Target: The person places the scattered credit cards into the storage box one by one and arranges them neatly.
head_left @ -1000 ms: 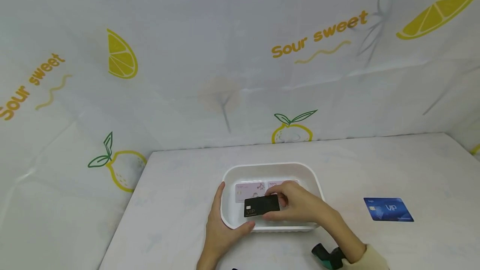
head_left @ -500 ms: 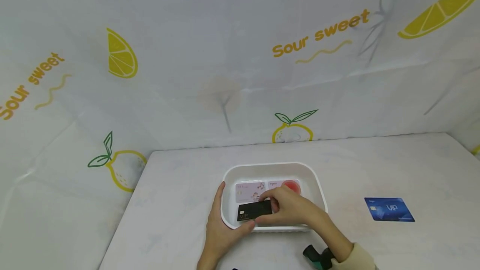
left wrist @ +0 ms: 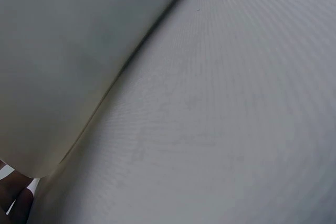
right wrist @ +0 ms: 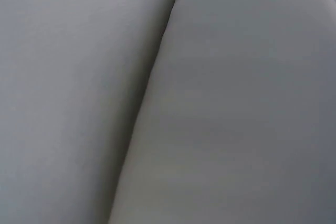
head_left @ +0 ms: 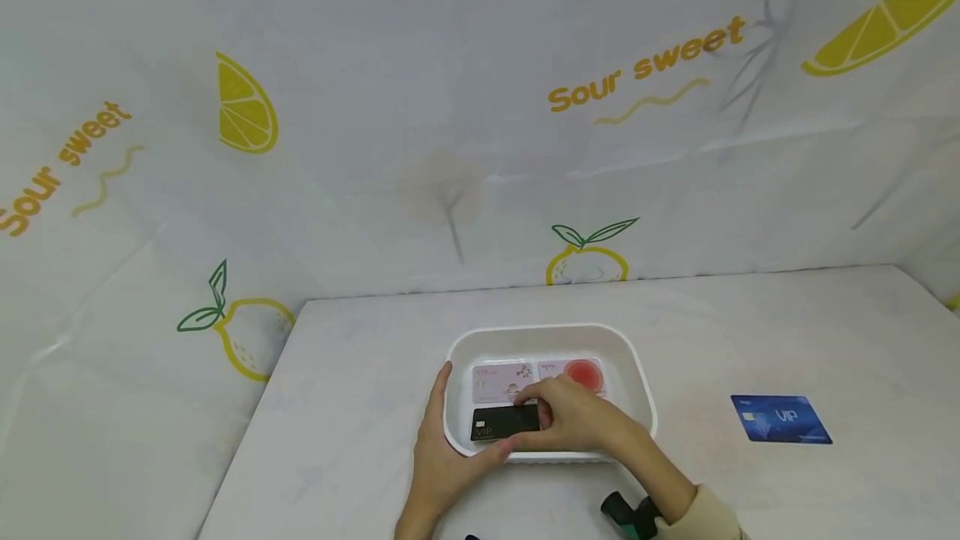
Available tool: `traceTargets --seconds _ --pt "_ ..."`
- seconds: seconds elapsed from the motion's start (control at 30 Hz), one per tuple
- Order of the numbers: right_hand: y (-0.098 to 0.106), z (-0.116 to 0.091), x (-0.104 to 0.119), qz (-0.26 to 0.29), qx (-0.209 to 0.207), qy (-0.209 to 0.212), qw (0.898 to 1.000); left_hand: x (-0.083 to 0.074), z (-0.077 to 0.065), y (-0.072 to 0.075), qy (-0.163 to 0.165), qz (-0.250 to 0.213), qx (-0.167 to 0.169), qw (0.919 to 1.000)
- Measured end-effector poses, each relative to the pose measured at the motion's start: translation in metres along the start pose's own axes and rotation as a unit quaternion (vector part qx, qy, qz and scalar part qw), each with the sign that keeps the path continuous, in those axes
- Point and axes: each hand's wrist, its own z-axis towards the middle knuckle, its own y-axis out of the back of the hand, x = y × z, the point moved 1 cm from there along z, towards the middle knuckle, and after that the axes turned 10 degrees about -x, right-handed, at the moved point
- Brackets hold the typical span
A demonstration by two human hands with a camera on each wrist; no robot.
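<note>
A white tray (head_left: 630, 402) stands on the table in the head view. My left hand (head_left: 442, 461) grips its near left corner, with the thumb at the front rim and a finger up the left side. Over the tray, my right hand (head_left: 570, 419) pinches the right end of a black VIP card (head_left: 504, 422), low in the front left part. Behind it, a pink VIP card (head_left: 491, 382) lies flat in the tray. To that card's right is another pink card with a red circle (head_left: 585, 374), partly hidden by the right hand.
A blue VIP card (head_left: 782, 418) lies on the table (head_left: 352, 390) right of the tray. Below the right forearm a dark device (head_left: 628, 515) shows beside the sleeve (head_left: 701, 515). Pale surfaces fill most of both wrist views.
My right hand has moved the black card left and lower in the tray, where it now lies more level. More of the red-circle card has come into sight. The left hand stays at the tray.
</note>
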Motion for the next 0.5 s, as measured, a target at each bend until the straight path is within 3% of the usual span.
traceTargets --seconds 0.33,0.5 --pt "-0.0024 -0.0005 -0.0004 -0.008 -0.003 -0.006 1.0 0.004 0.0002 0.0005 -0.023 0.015 -0.007 0.9996" --pt "-0.0029 -0.0003 -0.0004 -0.009 -0.001 -0.01 1.0 0.0039 0.0001 0.0008 -0.016 0.015 -0.003 0.9998"
